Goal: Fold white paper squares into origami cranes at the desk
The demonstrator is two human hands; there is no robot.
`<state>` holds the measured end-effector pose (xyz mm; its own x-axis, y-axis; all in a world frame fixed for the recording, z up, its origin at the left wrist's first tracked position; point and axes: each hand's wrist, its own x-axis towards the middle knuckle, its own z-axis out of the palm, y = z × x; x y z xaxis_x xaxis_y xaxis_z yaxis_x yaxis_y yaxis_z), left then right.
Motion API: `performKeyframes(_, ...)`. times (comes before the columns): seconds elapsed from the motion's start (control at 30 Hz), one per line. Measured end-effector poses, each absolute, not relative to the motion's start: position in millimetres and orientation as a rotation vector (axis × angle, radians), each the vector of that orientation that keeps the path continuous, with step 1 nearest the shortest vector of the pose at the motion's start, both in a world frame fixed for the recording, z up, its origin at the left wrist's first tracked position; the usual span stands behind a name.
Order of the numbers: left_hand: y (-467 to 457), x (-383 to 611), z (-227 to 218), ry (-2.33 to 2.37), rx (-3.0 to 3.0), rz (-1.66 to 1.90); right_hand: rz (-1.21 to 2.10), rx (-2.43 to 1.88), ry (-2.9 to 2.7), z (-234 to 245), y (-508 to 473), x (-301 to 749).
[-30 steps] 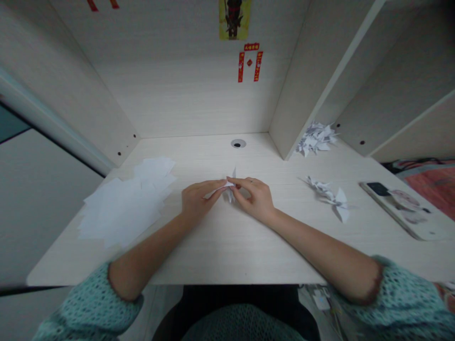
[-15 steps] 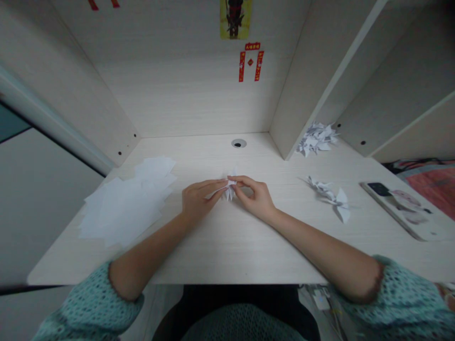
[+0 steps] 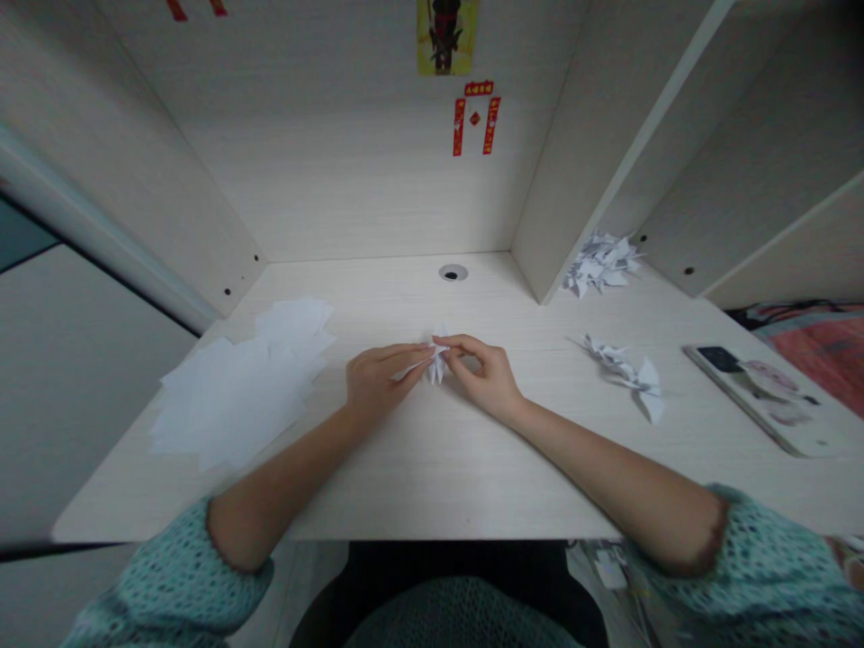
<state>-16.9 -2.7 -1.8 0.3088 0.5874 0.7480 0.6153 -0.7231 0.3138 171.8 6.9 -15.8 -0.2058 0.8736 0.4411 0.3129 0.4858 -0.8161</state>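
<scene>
Over the middle of the white desk, a small folded white paper piece (image 3: pixel 437 367) is pinched between both hands. My left hand (image 3: pixel 382 373) grips it from the left, thumb below and fingers above. From the right, my right hand (image 3: pixel 487 371) pinches it with thumb and index finger. Parts of the paper point toward me and away from me beyond the fingertips; its exact shape is partly hidden. To the left lies a spread of flat white paper sheets (image 3: pixel 236 391). A few folded paper pieces (image 3: pixel 625 371) sit to the right of my right hand.
A heap of folded white paper (image 3: pixel 600 263) lies behind the upright divider (image 3: pixel 580 153) at the back right. Toward the right edge are a phone (image 3: pixel 769 400) and a reddish cloth (image 3: pixel 823 355). A round cable hole (image 3: pixel 453 273) is near the back panel.
Almost nothing has moved. The folded paper and the fingertips have shifted very slightly, and both hands keep their pinch.
</scene>
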Motion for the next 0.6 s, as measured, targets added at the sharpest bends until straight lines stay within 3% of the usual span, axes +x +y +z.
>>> performKeyframes(0.6,-5.0,-19.2,3.0,-1.104,-2.527,-1.419,0.664,-1.009,-1.774,-17.0,8.0,172.5)
